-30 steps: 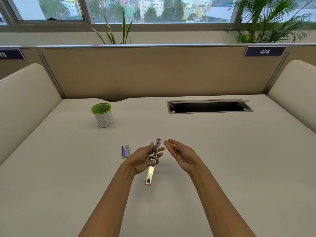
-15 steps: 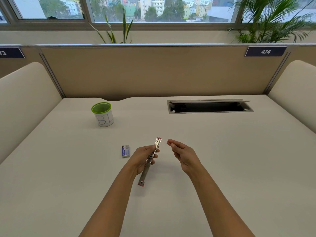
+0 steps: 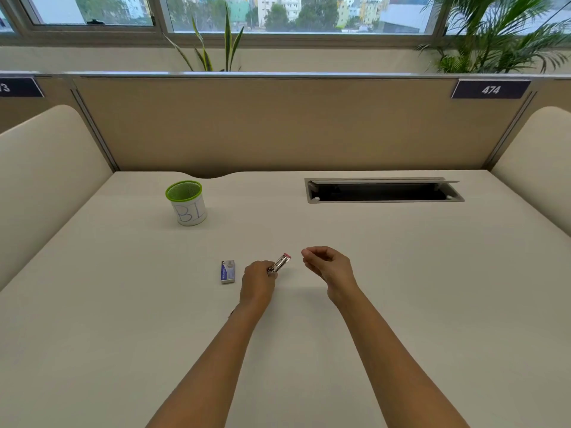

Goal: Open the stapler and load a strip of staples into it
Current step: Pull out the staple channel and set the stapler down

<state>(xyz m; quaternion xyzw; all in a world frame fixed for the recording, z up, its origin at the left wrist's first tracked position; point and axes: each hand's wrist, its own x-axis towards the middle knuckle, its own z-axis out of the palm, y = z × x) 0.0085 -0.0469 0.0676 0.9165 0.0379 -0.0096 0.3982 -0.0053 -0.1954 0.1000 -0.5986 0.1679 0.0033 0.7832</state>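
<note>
Left hand (image 3: 258, 281) is closed around the stapler (image 3: 279, 264), knuckles up, over the middle of the desk (image 3: 401, 273); only the stapler's far end shows, a metal body with a pink tip pointing toward 1 o'clock, the rest hidden under the hand. Whether the stapler is opened out or folded cannot be told from this angle. Right hand (image 3: 327, 265) sits just at 3 o'clock of the stapler tip, apart from it, fingers curled in with thumb and forefinger pinched together; whether anything lies between them cannot be told. A small blue and white staple box (image 3: 228, 271) lies flat on the desk just at 9 o'clock of the left hand, not touching it. A white cup (image 3: 188, 203) with a green rim and handwritten lettering stands upright toward 11 o'clock, well apart from both hands. A rectangular cable hatch (image 3: 383, 190) is set into the desk toward 1 o'clock, its flap raised. A beige partition (image 3: 278, 125) closes the far edge, with a plate reading 474 (image 3: 490, 89) at its upper right
</note>
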